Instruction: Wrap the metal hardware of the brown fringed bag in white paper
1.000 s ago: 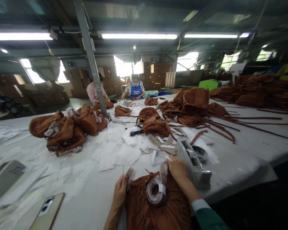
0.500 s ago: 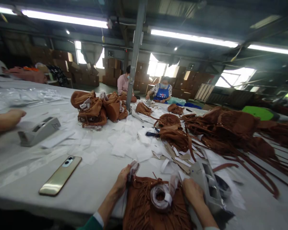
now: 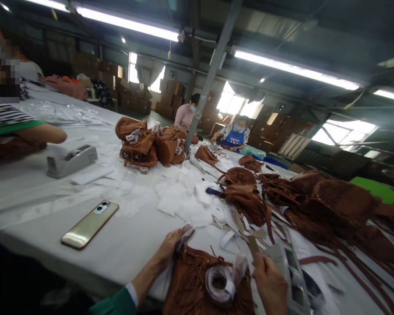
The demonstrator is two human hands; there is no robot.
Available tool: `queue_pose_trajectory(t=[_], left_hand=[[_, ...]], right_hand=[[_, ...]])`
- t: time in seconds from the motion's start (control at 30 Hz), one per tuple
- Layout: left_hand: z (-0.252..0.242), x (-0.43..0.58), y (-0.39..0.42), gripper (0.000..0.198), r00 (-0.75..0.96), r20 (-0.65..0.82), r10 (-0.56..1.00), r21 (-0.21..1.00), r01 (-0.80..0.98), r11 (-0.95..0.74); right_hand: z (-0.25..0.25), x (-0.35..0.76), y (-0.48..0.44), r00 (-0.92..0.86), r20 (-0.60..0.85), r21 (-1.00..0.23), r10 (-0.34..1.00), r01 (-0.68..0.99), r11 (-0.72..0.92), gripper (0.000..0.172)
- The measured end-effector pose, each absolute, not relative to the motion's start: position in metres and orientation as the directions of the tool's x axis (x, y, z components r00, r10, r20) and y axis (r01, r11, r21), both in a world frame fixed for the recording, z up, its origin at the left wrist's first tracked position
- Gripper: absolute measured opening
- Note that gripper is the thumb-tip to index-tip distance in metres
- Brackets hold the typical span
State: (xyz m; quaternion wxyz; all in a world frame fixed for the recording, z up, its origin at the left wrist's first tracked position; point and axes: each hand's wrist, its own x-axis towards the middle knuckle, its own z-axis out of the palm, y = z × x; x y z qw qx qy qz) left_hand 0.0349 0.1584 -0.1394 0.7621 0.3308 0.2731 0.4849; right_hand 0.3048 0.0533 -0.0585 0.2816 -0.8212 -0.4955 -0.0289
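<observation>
From my remote seat, the brown fringed suede bag [image 3: 193, 286] lies flat at the near edge of the white-covered table [image 3: 128, 251], right under the camera. On its middle sits a ring bound in white foam wrap [image 3: 219, 284]. My left hand [image 3: 168, 248] is at the bag's upper left corner, with thumb and fingers pinched shut on a twist of white wrapping [image 3: 185, 232]. My right hand [image 3: 271, 285] rests at the bag's right edge with its fingers curled and its back to the camera. I cannot tell whether it grips anything.

Just right of the bag, touching that hand, stands a grey tape dispenser [image 3: 290, 280]. Beyond the bag lie loose white paper sheets [image 3: 170, 201] and tan cardboard strips [image 3: 241, 223]. Left of the bag lies a gold smartphone [image 3: 90, 224], face down. Further left is a second grey tape dispenser [image 3: 71, 159] beside a co-worker's bare forearm [image 3: 42, 133].

Far beyond the bag is a pile of brown bags [image 3: 147, 144], and to its right a long heap of brown fringed bags [image 3: 331, 205]. Two seated people [image 3: 187, 116] work at the far end.
</observation>
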Motion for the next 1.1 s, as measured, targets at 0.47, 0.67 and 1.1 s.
queue_pose_trajectory(t=[0.47, 0.67, 1.1], left_hand=[[-0.130, 0.035, 0.155, 0.048, 0.365, 0.022, 0.931, 0.794, -0.572, 0.206], [-0.126, 0.033, 0.154, 0.053, 0.408, 0.086, 0.909, 0.880, -0.459, 0.123], [-0.118, 0.024, 0.149, 0.048, 0.501, 0.144, 0.853, 0.963, -0.268, -0.005]], right_hand=[[-0.047, 0.174, 0.087, 0.227, 0.079, -0.747, 0.971, 0.659, -0.093, 0.039], [-0.052, 0.163, 0.091, 0.258, 0.111, -0.750, 0.960, 0.655, -0.089, 0.038], [-0.094, 0.179, 0.089, 0.139, -0.282, -0.952, 0.949, -0.163, -0.259, 0.046]])
